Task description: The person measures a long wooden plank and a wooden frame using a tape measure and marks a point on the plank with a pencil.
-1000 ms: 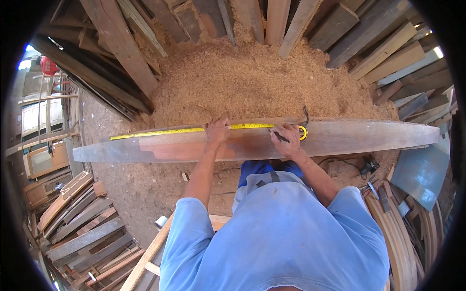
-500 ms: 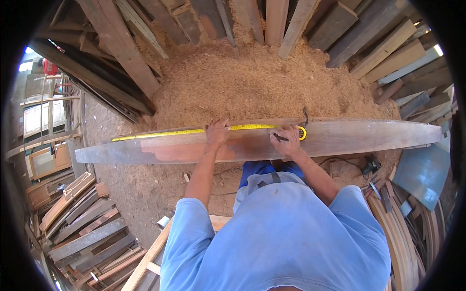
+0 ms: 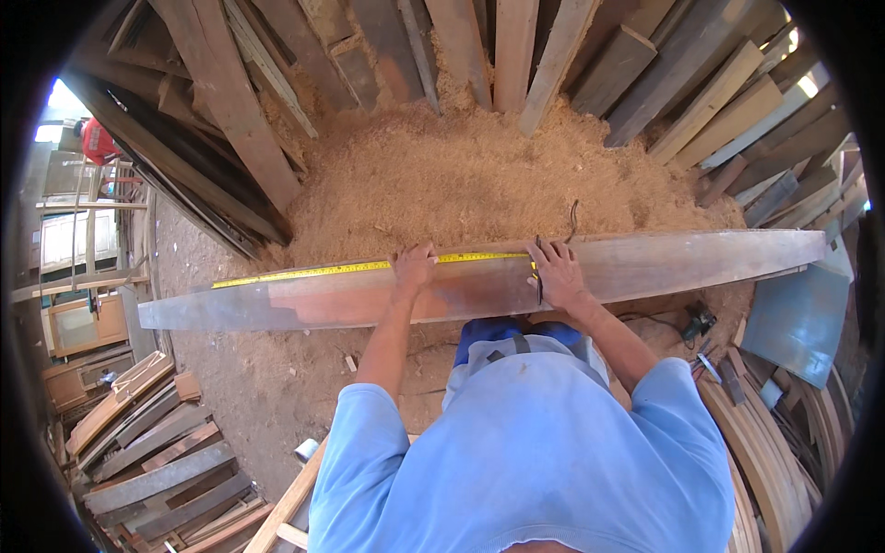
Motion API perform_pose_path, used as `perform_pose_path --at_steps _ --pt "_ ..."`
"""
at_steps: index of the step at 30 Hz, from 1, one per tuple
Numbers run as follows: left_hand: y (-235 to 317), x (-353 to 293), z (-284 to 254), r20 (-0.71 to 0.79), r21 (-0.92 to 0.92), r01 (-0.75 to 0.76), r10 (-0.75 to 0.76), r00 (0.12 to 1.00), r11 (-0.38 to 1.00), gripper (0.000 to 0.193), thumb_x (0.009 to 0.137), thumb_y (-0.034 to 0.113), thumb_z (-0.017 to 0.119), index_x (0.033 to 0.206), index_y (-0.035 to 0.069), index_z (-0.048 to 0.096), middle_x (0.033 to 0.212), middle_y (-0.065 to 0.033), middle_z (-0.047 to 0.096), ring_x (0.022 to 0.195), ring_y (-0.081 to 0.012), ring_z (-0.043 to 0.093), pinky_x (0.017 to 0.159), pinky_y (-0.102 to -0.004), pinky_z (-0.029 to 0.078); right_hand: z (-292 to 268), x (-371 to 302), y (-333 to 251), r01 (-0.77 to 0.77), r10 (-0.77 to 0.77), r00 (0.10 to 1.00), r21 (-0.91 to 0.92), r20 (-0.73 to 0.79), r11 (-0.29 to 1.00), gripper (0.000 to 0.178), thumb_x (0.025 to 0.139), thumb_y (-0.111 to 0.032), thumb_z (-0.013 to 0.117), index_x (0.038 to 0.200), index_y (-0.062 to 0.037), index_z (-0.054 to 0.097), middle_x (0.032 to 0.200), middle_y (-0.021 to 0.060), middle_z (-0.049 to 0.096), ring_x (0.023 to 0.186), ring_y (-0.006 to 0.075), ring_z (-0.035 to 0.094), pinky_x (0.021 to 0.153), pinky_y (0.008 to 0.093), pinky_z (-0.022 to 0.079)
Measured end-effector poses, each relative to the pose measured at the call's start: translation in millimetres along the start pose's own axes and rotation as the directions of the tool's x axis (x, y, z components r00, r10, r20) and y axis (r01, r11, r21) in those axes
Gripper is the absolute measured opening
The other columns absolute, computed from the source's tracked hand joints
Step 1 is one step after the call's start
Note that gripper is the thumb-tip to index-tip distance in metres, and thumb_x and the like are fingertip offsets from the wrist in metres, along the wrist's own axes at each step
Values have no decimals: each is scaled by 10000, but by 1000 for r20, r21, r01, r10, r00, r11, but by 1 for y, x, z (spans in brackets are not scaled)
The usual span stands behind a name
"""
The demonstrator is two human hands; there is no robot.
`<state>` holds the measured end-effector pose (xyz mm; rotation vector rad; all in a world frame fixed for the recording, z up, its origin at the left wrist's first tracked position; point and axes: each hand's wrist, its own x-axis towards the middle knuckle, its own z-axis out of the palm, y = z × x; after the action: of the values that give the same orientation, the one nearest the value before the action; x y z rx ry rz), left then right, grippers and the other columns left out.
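A long wooden board lies crosswise in front of me, greyish at its ends and reddish at left of middle. The yellow blade of a tape measure runs along its far edge. My left hand is closed over the blade and the board's far edge. My right hand is wrapped over the case end of the tape, with fingers toward the far edge; the case is mostly hidden under it. A thin dark stick, perhaps a pencil, shows beside its thumb.
Sawdust covers the ground beyond the board. Upright planks lean along the far side. Stacked timber lies at lower left, curved strips at lower right. A corded power tool and a blue-grey sheet are at right.
My right hand has turned and now covers the yellow tape case, which showed to its right before. The dark stick now points along the board's width. My left hand stays on the blade.
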<state>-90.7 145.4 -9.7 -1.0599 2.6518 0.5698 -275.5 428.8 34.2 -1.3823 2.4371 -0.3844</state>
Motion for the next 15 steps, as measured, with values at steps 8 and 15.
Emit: perform_pose_path --at_steps 8,15 --pt "17 -10 -22 -31 35 -165 167 986 986 174 854 273 695 966 145 659 1007 -99 686 1076 -338 615 975 -537 382 -8 10 -4 -77 79 989 -23 129 997 660 761 -77 681 1391 -81 486 1338 200 557 1277 439 489 1019 514 467" --pt "59 -56 -4 81 1 -437 435 897 899 192 919 268 635 1017 102 645 940 -140 713 940 -362 675 915 -505 424 -40 -39 25 -50 -2 949 157 315 986 530 767 -70 623 1294 -121 627 1211 207 649 1105 438 602 954 494 497"
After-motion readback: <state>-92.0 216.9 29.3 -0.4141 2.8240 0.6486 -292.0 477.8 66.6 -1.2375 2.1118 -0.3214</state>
